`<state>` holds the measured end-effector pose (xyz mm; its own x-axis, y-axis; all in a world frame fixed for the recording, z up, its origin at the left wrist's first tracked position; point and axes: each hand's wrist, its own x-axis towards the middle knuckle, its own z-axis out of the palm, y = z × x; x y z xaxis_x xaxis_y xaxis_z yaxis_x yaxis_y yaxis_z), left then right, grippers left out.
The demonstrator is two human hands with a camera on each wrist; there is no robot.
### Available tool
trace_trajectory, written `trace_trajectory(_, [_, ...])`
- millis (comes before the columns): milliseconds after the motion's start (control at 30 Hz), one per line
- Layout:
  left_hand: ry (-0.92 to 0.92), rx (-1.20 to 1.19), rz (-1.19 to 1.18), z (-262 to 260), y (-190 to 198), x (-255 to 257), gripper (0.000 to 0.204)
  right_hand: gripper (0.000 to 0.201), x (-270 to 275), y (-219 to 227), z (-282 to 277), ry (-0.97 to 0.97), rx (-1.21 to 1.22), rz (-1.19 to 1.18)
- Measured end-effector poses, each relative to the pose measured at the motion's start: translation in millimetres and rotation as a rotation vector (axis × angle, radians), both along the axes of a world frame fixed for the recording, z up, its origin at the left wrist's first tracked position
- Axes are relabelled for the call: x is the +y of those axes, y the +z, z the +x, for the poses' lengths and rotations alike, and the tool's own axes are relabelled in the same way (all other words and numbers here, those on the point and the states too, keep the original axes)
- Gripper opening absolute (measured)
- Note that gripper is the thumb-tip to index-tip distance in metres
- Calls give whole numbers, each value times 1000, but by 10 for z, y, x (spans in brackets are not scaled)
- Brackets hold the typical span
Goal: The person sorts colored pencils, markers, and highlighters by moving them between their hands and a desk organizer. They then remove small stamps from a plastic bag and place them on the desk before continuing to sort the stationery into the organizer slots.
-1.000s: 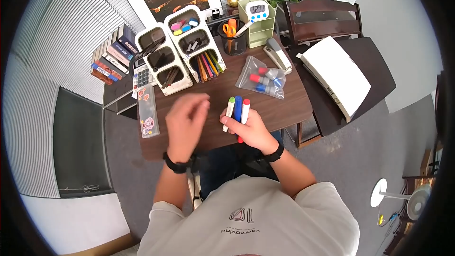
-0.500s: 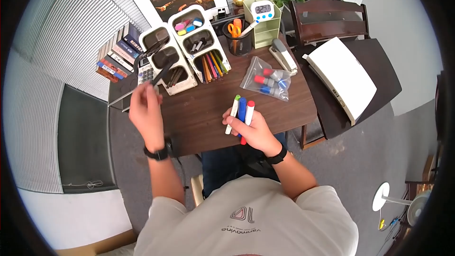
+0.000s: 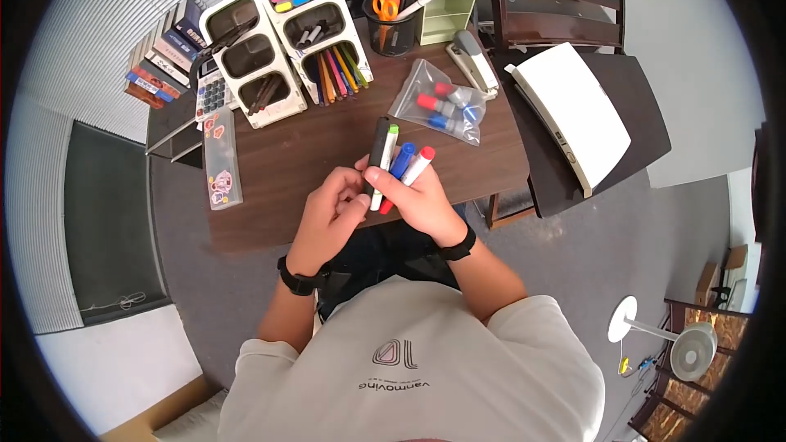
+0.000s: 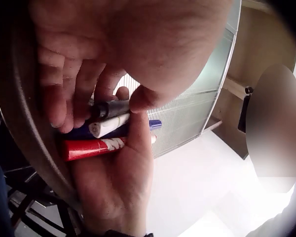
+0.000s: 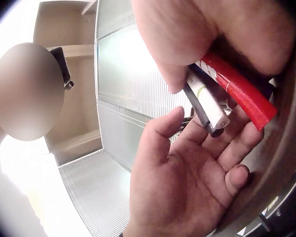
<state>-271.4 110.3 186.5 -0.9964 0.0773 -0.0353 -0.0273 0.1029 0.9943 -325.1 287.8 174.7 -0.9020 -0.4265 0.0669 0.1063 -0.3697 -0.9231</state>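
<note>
In the head view, my right hand (image 3: pixel 426 206) holds a bundle of markers upright over the near edge of the table. The bundle has a black marker (image 3: pixel 379 143), a white marker with a green cap (image 3: pixel 389 155), a blue marker (image 3: pixel 402 161) and a red-and-white marker (image 3: pixel 419 164). My right thumb presses across them. Close against the bundle is my left hand (image 3: pixel 326 217), its fingers behind the black marker's lower end. From the right wrist, the left palm (image 5: pixel 182 182) faces up, thumb apart from the fingers, below the red marker end (image 5: pixel 251 101).
A zip bag (image 3: pixel 442 102) with red and blue markers lies beyond my right hand, near a stapler (image 3: pixel 473 63). White organizers (image 3: pixel 282 106) hold pencils and highlighters. At left lies a stickered pencil case (image 3: pixel 219 160); a mesh cup (image 3: pixel 391 33) with orange scissors stands behind.
My left hand went left, picked up the black marker near the organizers and brought it to my right hand, where it joined the other markers. The head view tilted downward.
</note>
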Motion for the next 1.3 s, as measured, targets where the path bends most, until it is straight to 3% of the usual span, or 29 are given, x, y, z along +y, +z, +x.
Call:
trace_trajectory(133, [-45, 46, -164, -63, 101, 83, 31, 27, -7, 36, -7, -6, -37, -17])
trace_trajectory(200, [-7, 277, -397, -93, 190, 158, 43, 27, -17, 57, -10, 46, 45, -52])
trace_trajectory(267, [-37, 305, -417, -126, 147, 142, 45, 32, 29, -9, -49, 80, 185, 91])
trace_trajectory(300, [-65, 331, -455, -138, 118, 115, 46, 35, 39, 0, -54, 49, 378, 197])
trace_trajectory(333, [-56, 337, -437, -148, 74, 91, 46, 38, 43, 17, -62, 24, 573, 302])
trace_trajectory(400, [-147, 353, -370, -148, -70, 40, 39, 47, 10, 61, -16, 85, 576, 346])
trace_trajectory(433, [-94, 376, -431, -153, -94, 35, 23, 50, -33, 44, 11, 42, 520, 299])
trace_trajectory(467, [-71, 381, -418, -121, -94, 34, 23, 53, -61, 22, 28, 3, 466, 250])
trace_trajectory(500, [-58, 361, -354, -86, -65, 19, 23, 64, -64, -34, 16, 23, 454, 270])
trace_trajectory(600, [-11, 392, -226, -59, -35, -13, 22, 65, -145, -150, 59, -1, 442, 203])
trace_trajectory(667, [45, 284, 14, -55, -72, -48, 18, 68, -126, -25, 137, -60, 567, 406])
trace_trajectory(733, [147, 101, 348, -26, -112, -114, 18, 64, -256, 43, 246, -146, 501, 338])
trace_trajectory(800, [223, 107, 471, -53, -170, -177, 17, 59, -287, -6, 283, -183, 580, 450])
trace_trajectory(933, [245, 165, 497, -78, -246, -165, 16, 41, -422, 219, 275, -285, 711, 645])
trace_trajectory(1000, [293, 70, 758, -82, -294, -182, 16, 31, -480, 342, 222, -371, 810, 702])
trace_trajectory(1100, [304, 78, 940, -106, -243, -241, 17, 26, -610, 707, 98, -495, 937, 739])
trace_trajectory(1133, [326, 44, 1051, -104, -234, -253, 17, 27, -702, 862, -8, -535, 1114, 753])
trace_trajectory(1300, [319, 54, 1135, -121, -252, -282, 23, 25, -1423, 1115, -628, -438, 1266, 804])
